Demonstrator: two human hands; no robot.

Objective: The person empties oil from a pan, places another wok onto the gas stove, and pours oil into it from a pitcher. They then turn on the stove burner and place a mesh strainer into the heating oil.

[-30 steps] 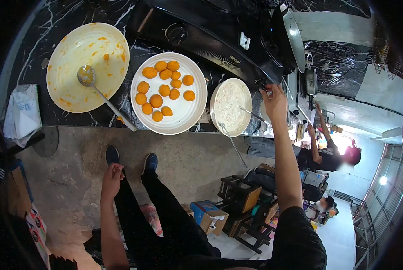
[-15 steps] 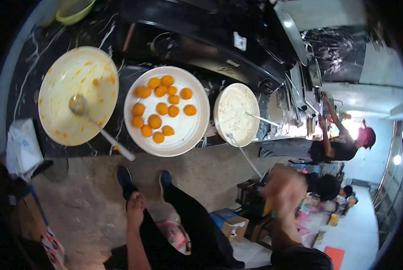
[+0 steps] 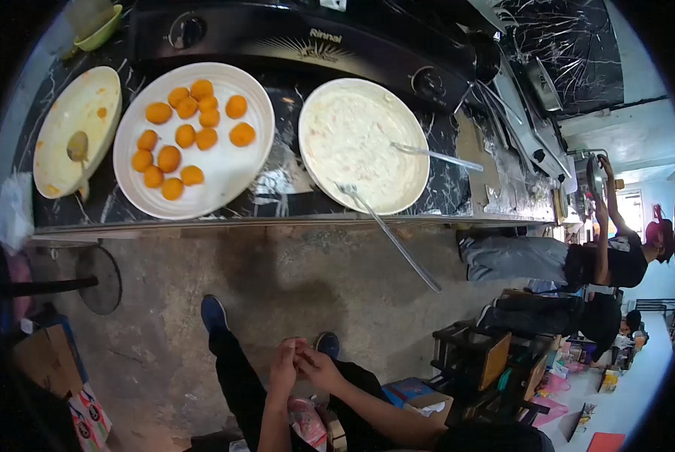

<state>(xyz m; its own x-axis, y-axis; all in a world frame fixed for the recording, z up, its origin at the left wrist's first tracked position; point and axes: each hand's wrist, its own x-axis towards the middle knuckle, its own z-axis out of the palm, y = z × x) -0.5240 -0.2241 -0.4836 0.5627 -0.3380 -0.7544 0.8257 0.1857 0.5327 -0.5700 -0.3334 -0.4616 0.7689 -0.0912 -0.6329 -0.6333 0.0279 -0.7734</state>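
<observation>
Below the counter's edge, in front of my legs, my left hand [image 3: 283, 368] and my right hand [image 3: 316, 367] meet with fingers curled and touching. What they hold between them, if anything, is hidden. Nearest on the counter is a round white dish [image 3: 224, 177] with several orange balls [image 3: 169, 158] spread in it. To its right stands a bowl of creamy white mixture [image 3: 352, 135]. A fork [image 3: 390, 237] leans over that bowl's front rim, and another utensil handle [image 3: 443, 158] sticks out on the right. At left, a smeared bowl [image 3: 57, 162] holds a spoon [image 3: 77, 147].
A black stove [image 3: 262, 34] stands behind the dishes on the dark marbled counter [image 3: 439, 188]. Boxes [image 3: 47, 361] lie at lower left. Stools [image 3: 496, 361] are at right. Two people [image 3: 605, 256] are farther along the room on the right.
My right hand has come in from the far right to join my left hand, which has shifted right. The view has turned, so the dishes appear higher and the creamy bowl larger.
</observation>
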